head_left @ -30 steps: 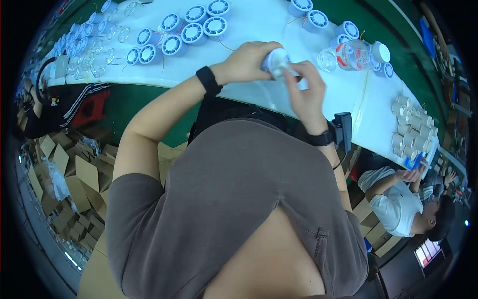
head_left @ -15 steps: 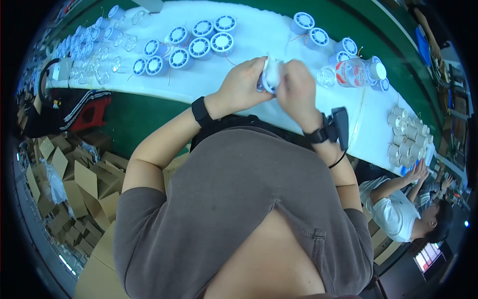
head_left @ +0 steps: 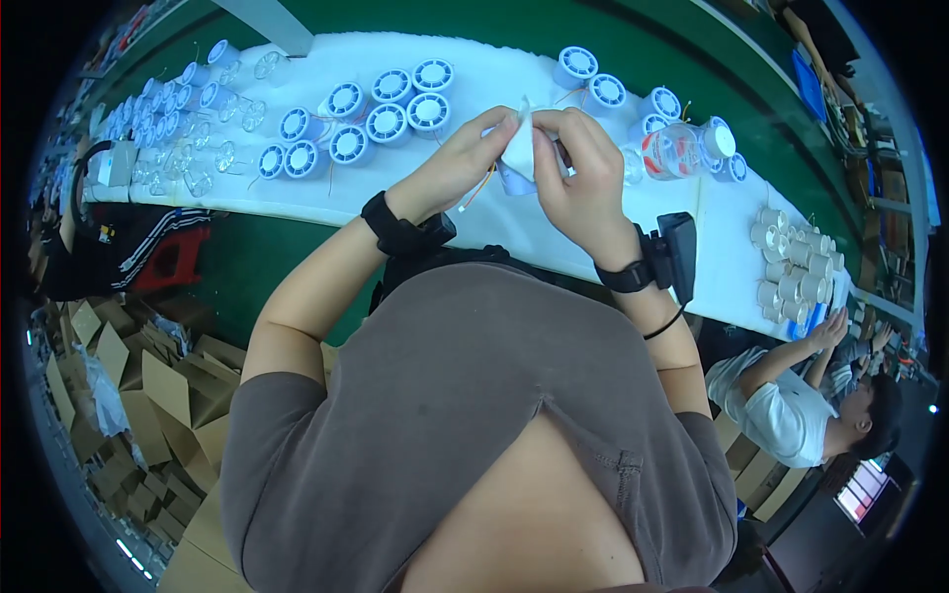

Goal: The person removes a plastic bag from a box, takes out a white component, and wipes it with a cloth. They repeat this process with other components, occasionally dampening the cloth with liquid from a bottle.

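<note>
Both of my hands meet over the middle of the table. A crumpled white cloth (head_left: 519, 155) is stretched between my left hand (head_left: 443, 176) and my right hand (head_left: 583, 183), whose fingers are closed on it. Just below the cloth shows part of a pale round housing (head_left: 516, 185), mostly hidden by the cloth and fingers. Thin coloured wires with a small white plug (head_left: 462, 209) hang beside my left hand. Beyond the left hand stand several round housings with slotted tops (head_left: 387, 124). A clear bottle with a white cap (head_left: 672, 151) lies right of my right hand.
More slotted housings (head_left: 607, 92) stand at the far right. Clear, glass-like pieces (head_left: 198, 183) and further housings crowd the table's left end. White cups (head_left: 796, 282) are grouped on the right, near a person in a white shirt (head_left: 796, 410). Open cardboard boxes (head_left: 178, 390) fill the lower left.
My right hand has stopped its blurred rubbing and now pinches the cloth upright. My left hand has turned, and the wires with the plug have come into sight.
</note>
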The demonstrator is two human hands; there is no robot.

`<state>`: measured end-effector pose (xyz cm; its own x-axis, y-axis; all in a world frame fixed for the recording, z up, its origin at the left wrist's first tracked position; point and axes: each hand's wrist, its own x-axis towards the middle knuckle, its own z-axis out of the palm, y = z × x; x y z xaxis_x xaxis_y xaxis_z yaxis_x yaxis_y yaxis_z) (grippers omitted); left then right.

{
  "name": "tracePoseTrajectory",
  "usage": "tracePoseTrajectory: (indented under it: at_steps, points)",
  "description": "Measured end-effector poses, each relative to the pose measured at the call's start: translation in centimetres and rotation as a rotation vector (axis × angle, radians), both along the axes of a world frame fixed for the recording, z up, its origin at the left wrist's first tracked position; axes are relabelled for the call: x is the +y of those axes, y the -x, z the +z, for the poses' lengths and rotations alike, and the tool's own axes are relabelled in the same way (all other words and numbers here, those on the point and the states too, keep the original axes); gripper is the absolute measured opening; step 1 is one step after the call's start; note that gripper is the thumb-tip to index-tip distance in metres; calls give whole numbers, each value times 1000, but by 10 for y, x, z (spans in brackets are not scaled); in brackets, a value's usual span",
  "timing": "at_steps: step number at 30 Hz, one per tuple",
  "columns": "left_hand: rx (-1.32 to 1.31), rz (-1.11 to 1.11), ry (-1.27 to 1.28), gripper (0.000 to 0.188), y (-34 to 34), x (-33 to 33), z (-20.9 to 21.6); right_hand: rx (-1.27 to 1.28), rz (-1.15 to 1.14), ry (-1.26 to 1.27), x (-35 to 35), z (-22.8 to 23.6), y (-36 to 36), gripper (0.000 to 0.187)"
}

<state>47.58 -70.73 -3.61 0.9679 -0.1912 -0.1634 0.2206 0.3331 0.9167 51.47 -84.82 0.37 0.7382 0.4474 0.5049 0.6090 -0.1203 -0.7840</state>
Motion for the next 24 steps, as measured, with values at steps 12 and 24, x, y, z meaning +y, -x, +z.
tracePoseTrajectory:
  at_steps: [12,24]
  points:
    - [42,321,-67,44,9,17,8,550,102,-311,5,13,-12,9]
    - [-85,569,-327,46,15,1,2,-37,-78,128,24,-19,-14,8]
